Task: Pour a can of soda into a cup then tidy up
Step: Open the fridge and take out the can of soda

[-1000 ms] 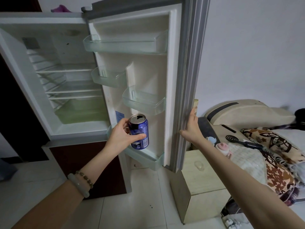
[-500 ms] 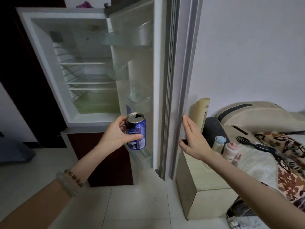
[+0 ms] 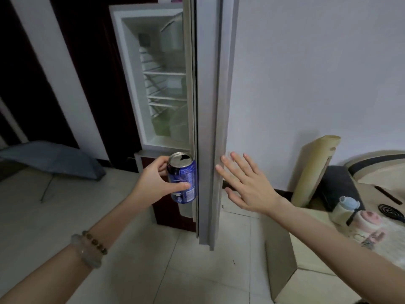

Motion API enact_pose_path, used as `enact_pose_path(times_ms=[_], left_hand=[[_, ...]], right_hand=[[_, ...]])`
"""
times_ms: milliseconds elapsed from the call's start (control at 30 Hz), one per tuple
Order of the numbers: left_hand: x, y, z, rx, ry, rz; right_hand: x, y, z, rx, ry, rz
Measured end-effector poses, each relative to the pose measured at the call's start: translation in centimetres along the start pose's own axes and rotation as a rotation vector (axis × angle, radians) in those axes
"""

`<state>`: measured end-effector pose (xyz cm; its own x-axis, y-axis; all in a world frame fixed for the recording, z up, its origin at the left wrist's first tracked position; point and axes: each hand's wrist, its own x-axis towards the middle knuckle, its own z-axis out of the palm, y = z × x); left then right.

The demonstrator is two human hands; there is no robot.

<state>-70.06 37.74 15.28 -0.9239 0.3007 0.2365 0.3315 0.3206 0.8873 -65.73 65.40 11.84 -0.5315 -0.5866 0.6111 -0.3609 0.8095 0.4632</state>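
The left hand (image 3: 157, 183) holds one blue soda can (image 3: 182, 177) upright, its grip closed round the can's side with the thumb across the front and the fingers behind. The can's silver top shows an open mouth; whether any soda is inside cannot be told. White print and a white panel of small text run down its blue side, too blurred to read, and no brand can be made out. The can sits just beside the inner edge of the fridge door (image 3: 208, 128), in front of the dark red lower panel of the fridge.

The right hand (image 3: 243, 183) is spread flat and open, holding nothing, its fingertips at the outer edge of the grey door, which is seen nearly edge-on. Past the door, the fridge compartment (image 3: 162, 88) shows white wire shelves and a pale green drawer at the bottom; nothing else in it is clear.

Two bracelets (image 3: 89, 249) ring the left wrist, one of pale smooth beads, one of small brownish beads. A grey folded umbrella (image 3: 54, 159) lies on the tiled floor at left. At right, a cream cabinet (image 3: 282, 255) carries a small bottle with a pale blue cap (image 3: 345, 208) and a pink item beside it.
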Motion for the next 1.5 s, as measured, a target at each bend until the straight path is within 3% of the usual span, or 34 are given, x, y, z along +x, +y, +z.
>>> enact_pose_path(times_ms=[267, 667, 1033, 1267, 1500], left_hand=[[-2.9, -1.9, -5.9, 0.01, 0.202, -0.092], [-1.8, -7.0, -14.1, 0.014, 0.384, -0.165], [6.2, -15.2, -27.2, 0.056, 0.246, -0.138], [13.6, -19.0, -34.8, -0.006, 0.081, -0.089], [20.2, -23.0, -39.2, -0.035, 0.041, -0.034]], right_hand=[[8.6, -3.3, 2.4, -0.151, 0.077, -0.268], [20.9, -9.2, 7.4, -0.03, 0.104, -0.334], [32.4, -13.7, 16.2, -0.011, 0.16, -0.308], [38.6, -15.8, 20.9, -0.125, 0.074, -0.206], [43.5, -15.9, 25.4, -0.134, 0.03, -0.175]])
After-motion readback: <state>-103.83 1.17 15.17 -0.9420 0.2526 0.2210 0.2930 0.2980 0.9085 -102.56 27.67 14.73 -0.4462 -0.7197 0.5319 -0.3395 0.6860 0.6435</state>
